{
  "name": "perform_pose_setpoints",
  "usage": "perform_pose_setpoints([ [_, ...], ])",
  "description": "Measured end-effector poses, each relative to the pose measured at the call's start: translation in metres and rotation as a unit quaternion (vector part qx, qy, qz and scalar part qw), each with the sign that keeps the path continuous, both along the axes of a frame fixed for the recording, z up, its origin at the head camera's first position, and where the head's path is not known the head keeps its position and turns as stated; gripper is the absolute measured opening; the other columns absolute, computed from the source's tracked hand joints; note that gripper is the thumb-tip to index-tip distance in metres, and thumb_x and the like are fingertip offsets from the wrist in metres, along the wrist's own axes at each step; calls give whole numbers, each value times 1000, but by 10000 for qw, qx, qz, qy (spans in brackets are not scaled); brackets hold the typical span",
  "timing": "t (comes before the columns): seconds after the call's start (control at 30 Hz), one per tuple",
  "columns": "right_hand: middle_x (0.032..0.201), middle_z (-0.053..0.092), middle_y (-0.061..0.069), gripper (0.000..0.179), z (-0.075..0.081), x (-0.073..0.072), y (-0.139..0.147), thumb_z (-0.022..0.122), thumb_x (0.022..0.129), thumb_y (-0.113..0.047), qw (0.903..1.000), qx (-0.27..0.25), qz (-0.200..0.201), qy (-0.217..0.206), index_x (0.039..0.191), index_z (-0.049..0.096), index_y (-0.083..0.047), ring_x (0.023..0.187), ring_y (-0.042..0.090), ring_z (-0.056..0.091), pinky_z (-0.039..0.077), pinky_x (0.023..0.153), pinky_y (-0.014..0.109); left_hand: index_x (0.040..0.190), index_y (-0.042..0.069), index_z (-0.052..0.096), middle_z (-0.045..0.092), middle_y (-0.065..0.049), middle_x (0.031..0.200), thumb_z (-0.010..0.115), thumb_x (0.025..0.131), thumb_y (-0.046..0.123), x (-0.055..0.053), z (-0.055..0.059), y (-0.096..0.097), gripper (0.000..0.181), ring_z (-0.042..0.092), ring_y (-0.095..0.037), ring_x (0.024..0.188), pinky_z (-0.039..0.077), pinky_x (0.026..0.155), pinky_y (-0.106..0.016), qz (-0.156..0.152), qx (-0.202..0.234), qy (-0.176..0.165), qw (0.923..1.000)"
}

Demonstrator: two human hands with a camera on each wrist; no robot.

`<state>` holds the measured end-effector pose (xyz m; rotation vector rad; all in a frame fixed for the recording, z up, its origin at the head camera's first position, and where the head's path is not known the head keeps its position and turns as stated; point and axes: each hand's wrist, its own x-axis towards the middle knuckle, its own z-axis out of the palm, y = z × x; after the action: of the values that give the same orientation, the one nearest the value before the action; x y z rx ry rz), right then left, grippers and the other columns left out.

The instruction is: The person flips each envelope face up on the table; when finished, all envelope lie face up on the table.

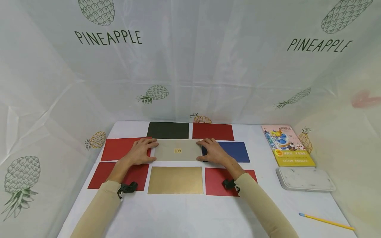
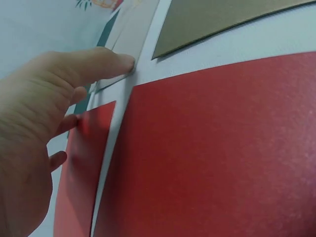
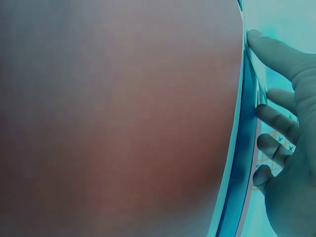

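Observation:
A beige rectangular card (image 1: 178, 155) with a small yellow printed mark in its middle lies among the coloured cards. My left hand (image 1: 141, 152) touches its left end, thumb at the near corner and index finger farther back. At the opposite end my right hand (image 1: 212, 151) does the same, its palm over a blue card (image 1: 238, 152). In the left wrist view the straight thumb (image 2: 106, 64) rests at the beige card's corner, and the other fingertips hang by a red card (image 2: 91, 148). The right wrist view shows spread fingers (image 3: 276, 118) along the cards' edges.
A gold card (image 1: 175, 180) lies in front, between two red cards at the near left and near right (image 1: 214, 186). Behind are a black card (image 1: 168, 130) and a dark red card (image 1: 212, 131). On the right are a book (image 1: 287, 145), a pale case (image 1: 305, 179) and a yellow pencil (image 1: 327, 221).

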<state>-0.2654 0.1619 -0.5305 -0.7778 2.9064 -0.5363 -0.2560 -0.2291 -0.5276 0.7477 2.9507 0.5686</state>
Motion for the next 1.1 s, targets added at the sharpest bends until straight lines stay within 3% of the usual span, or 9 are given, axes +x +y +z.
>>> perform_pose_setpoints([
  [0.17,141,52,8,76,-1,1,1,79,81,-50,10000,-43,37,-15,146,54,-21,129,29,43,39,108,54,139,13,62,50,-11,150,74,83,34,1,-4,0,61,35,-41,137,22,108,-67,-109,-12,39,9999],
  [0.5,139,52,5,66,-1,4,1,77,83,-50,9999,37,112,12,142,58,-28,126,27,41,39,105,52,140,15,61,49,-10,151,73,84,33,2,-4,0,60,29,-42,141,18,108,-67,-145,177,-50,9997],
  [1.1,137,57,3,66,-1,5,3,78,82,-52,9994,183,161,227,139,62,-25,122,23,44,42,102,47,139,15,62,52,-9,148,74,84,35,5,-3,-2,60,38,-39,136,29,105,-64,-158,-126,51,9998],
])
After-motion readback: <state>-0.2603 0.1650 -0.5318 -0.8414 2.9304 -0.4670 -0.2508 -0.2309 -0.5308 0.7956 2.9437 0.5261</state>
